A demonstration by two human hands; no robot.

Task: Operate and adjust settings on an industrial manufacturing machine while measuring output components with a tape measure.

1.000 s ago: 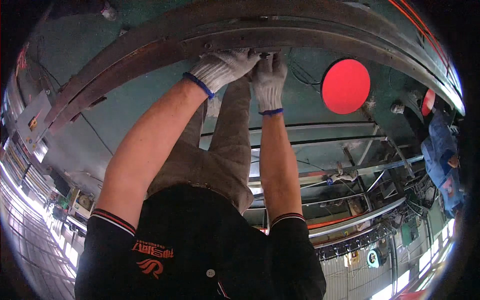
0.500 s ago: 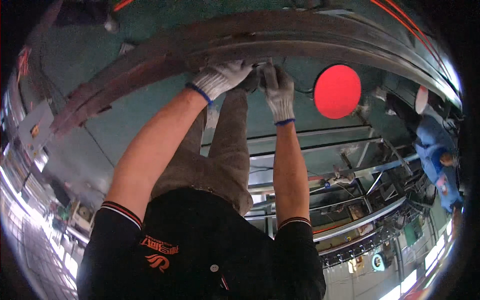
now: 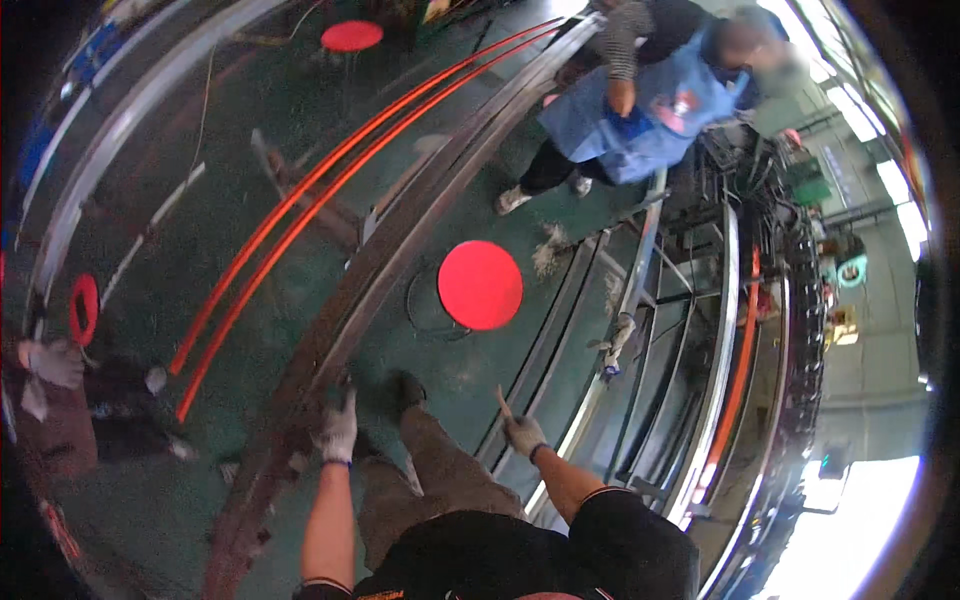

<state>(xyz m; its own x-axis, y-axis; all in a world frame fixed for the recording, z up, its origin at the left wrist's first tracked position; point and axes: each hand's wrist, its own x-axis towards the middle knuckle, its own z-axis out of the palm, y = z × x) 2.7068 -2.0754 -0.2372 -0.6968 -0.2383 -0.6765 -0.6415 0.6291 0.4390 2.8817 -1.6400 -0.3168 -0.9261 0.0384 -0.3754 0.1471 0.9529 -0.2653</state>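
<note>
My left hand, in a pale knit glove with a blue cuff, is at the near part of the long rusty-brown steel beam. Its fingers are blurred and look closed, with something small and dark at their tips that I cannot make out. Apart from it, my right hand, gloved the same way, is held out to the right. It is closed around a thin tan stick, which points up and away; its other end is hidden in the hand.
A red round-topped stool stands beyond my hands. To the right is a metal frame rack. Two orange bars lie left of the beam. A person in a blue apron stands at the far right; another gloved hand is at the left edge.
My hands, together at the beam before, are now apart, the right one farther right with a tan stick showing. The view has swung right, bringing the person in blue closer to the middle.
</note>
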